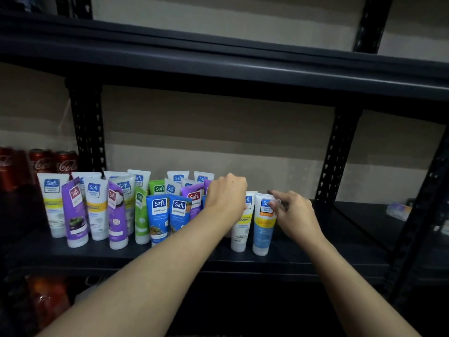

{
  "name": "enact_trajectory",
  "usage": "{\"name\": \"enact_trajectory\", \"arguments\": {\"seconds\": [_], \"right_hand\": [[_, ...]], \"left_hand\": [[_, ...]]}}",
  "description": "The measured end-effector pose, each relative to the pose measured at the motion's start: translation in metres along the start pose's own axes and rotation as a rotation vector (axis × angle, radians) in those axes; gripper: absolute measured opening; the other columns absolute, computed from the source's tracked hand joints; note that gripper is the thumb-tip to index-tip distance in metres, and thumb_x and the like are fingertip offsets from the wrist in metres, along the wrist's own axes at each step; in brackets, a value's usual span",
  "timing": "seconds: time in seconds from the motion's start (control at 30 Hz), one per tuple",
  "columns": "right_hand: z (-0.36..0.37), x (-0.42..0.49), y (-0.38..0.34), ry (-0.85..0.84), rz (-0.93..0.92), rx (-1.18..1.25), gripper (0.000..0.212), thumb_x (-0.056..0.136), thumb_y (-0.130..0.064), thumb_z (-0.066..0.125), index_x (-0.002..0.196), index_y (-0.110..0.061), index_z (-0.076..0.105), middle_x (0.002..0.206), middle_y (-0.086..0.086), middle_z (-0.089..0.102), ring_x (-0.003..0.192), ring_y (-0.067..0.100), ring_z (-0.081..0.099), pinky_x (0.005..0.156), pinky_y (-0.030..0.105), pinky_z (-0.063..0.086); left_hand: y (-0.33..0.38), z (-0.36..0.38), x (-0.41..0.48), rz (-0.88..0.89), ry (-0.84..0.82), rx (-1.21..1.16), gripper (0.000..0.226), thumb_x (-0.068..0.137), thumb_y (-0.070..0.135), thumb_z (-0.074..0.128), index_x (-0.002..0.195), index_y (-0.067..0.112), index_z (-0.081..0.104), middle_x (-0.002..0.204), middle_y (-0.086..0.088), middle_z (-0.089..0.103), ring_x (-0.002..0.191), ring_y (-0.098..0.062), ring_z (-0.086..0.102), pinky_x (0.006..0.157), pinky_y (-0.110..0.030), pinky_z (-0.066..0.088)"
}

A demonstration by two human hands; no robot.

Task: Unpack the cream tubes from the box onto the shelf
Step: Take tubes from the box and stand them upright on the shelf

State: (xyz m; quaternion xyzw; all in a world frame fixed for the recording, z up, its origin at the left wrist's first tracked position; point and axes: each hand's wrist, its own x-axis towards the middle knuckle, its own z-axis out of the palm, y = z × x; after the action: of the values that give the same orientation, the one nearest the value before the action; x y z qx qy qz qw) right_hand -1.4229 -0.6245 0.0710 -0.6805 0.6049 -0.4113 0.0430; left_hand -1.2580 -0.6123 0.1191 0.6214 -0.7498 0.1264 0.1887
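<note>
Several Safi cream tubes (pixel 159 215) stand cap-down in rows on the dark shelf (pixel 184 257): white, purple, green and blue ones. My right hand (pixel 295 212) pinches the top edge of a white, orange and light-blue tube (pixel 263 229) at the right end of the row. Beside it stands a white-and-yellow tube (pixel 243 227). My left hand (pixel 226 197) is curled, its back towards me, at the top of that tube and over a blue tube beneath it. Its fingertips are hidden. No box is in view.
Red cola cans (pixel 42 162) stand at the far left behind the tubes. Black perforated uprights (pixel 88 132) frame the bay, with another shelf board (pixel 218 62) above. A small pale packet (pixel 398 210) lies on the shelf at the right. Orange packs (pixel 47 297) sit on the level below.
</note>
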Motion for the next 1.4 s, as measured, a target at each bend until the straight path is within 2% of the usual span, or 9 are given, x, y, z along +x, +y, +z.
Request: {"name": "enact_trajectory", "arguments": {"seconds": [0.2,0.3,0.4,0.5,0.67,0.9,1.03,1.17,1.4], "right_hand": [[-0.006,0.002,-0.001,0.057,0.020,0.017,0.018,0.086,-0.029,0.068,0.103,-0.025,0.072,0.095,-0.004,0.073,0.091,0.014,0.067,0.083,0.032,0.054],[-0.006,0.001,-0.003,0.081,0.022,0.008,0.016,0.084,-0.028,0.070,0.100,-0.025,0.073,0.090,-0.004,0.073,0.088,0.014,0.066,0.081,0.029,0.053],[-0.007,0.002,-0.006,0.075,0.023,0.003,0.015,0.084,-0.027,0.071,0.099,-0.025,0.074,0.089,-0.003,0.073,0.086,0.014,0.066,0.080,0.028,0.052],[-0.008,0.005,-0.007,0.063,0.034,0.005,0.017,0.083,-0.029,0.073,0.099,-0.025,0.075,0.089,-0.002,0.074,0.085,0.014,0.067,0.081,0.033,0.055],[-0.007,0.006,-0.007,0.075,0.039,-0.011,0.022,0.083,-0.031,0.072,0.104,-0.024,0.075,0.091,-0.001,0.074,0.077,0.009,0.063,0.074,0.022,0.048],[-0.011,0.009,-0.008,0.007,0.009,-0.021,0.020,0.091,-0.025,0.062,0.107,-0.021,0.074,0.095,0.000,0.075,0.092,0.014,0.068,0.078,0.019,0.046],[-0.013,0.010,-0.011,0.009,-0.013,-0.049,0.017,0.090,-0.024,0.063,0.102,-0.020,0.075,0.091,-0.002,0.075,0.082,0.011,0.067,0.076,0.021,0.049],[-0.013,0.012,-0.013,0.001,-0.007,-0.071,0.016,0.090,-0.026,0.064,0.102,-0.023,0.075,0.092,-0.004,0.075,0.082,0.010,0.067,0.075,0.025,0.053],[-0.018,0.011,-0.011,-0.006,0.015,-0.100,0.019,0.089,-0.030,0.065,0.106,-0.025,0.074,0.098,-0.005,0.074,0.083,0.009,0.064,0.073,0.023,0.049]], "left_hand": [[-0.006,0.005,0.001,-0.038,0.008,-0.084,0.024,0.080,0.036,0.075,0.083,0.017,0.060,0.094,-0.009,0.067,0.091,-0.029,0.064,0.065,-0.033,0.043],[-0.007,0.005,0.003,-0.046,0.029,-0.116,0.008,0.086,0.015,0.069,0.091,0.013,0.063,0.098,-0.009,0.066,0.095,-0.031,0.063,0.067,-0.035,0.044],[-0.007,0.006,0.006,-0.042,0.040,-0.096,0.017,0.088,0.004,0.062,0.101,0.013,0.067,0.100,-0.010,0.065,0.096,-0.031,0.063,0.067,-0.035,0.044],[-0.006,0.005,0.007,-0.037,0.050,-0.073,0.013,0.087,0.007,0.064,0.098,0.013,0.068,0.096,-0.011,0.064,0.092,-0.031,0.064,0.064,-0.035,0.044],[-0.005,0.008,0.009,-0.049,0.069,-0.042,0.013,0.088,0.005,0.061,0.079,0.014,0.060,0.091,-0.010,0.066,0.089,-0.031,0.064,0.061,-0.034,0.041],[-0.003,0.015,0.010,-0.066,0.071,-0.026,0.017,0.090,0.007,0.060,0.076,0.017,0.057,0.090,-0.010,0.065,0.087,-0.031,0.065,0.060,-0.033,0.040],[-0.002,0.019,0.009,-0.054,0.099,-0.025,0.010,0.092,0.008,0.058,0.085,0.014,0.063,0.096,-0.011,0.065,0.091,-0.032,0.064,0.062,-0.034,0.040],[-0.004,0.021,0.012,-0.040,0.096,-0.037,0.023,0.091,0.009,0.060,0.072,0.017,0.051,0.090,-0.009,0.064,0.087,-0.030,0.064,0.061,-0.035,0.041],[-0.007,0.021,0.014,-0.042,0.079,-0.043,0.018,0.092,0.011,0.059,0.075,0.015,0.057,0.087,-0.010,0.064,0.084,-0.029,0.064,0.061,-0.035,0.046]]}}
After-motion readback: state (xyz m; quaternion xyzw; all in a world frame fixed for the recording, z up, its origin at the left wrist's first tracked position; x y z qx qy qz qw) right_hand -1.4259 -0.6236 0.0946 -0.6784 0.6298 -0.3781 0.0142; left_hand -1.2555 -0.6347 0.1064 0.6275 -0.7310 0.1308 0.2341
